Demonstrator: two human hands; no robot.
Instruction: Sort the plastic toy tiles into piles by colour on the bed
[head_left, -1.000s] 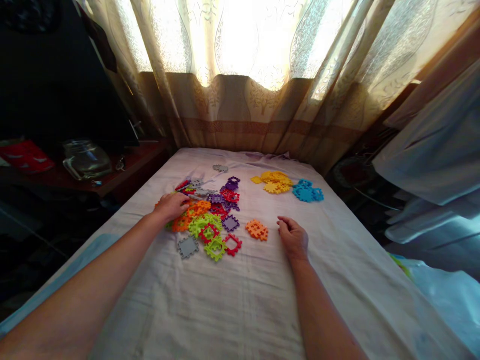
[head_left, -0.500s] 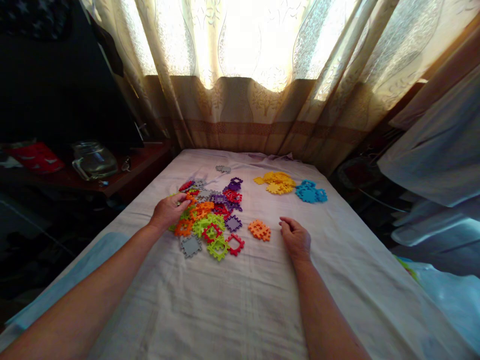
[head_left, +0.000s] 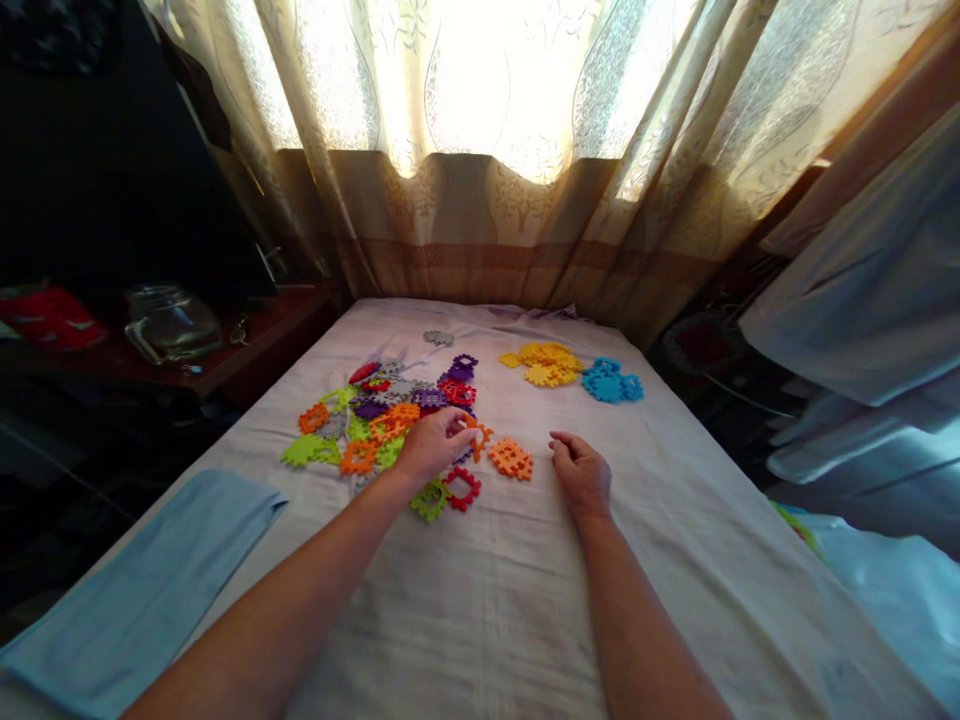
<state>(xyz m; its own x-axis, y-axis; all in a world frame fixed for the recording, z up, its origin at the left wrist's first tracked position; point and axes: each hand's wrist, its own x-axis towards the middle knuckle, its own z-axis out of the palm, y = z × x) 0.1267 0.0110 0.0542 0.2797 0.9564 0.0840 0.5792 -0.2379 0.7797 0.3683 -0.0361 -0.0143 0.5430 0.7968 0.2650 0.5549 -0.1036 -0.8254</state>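
My left hand (head_left: pixel 435 442) pinches an orange notched building piece (head_left: pixel 480 437) by its edge, over the right side of a mixed heap. In that heap lie lime pieces (head_left: pixel 309 450), orange pieces (head_left: pixel 358 458), purple pieces (head_left: pixel 431 398), grey pieces and red ones (head_left: pixel 463 488). Just right of the held piece is a small stack of orange pieces (head_left: pixel 511 458) on the sheet. My right hand (head_left: pixel 581 472) rests on the sheet to the right of this stack, fingers curled in; whether anything is inside them is hidden. My left forearm and hand cover part of the heap.
Yellow pieces (head_left: pixel 551 363) and blue pieces (head_left: pixel 611 381) form separate piles at the far right. One grey piece (head_left: pixel 438 338) lies near the back. A folded blue cloth (head_left: pixel 150 590) is at the left edge. A glass jar (head_left: pixel 172 325) stands on the dark side table.
My left hand has moved right from the heap's left side, carrying an orange piece toward the orange stack. My right hand has stayed in place. The view has shifted slightly.
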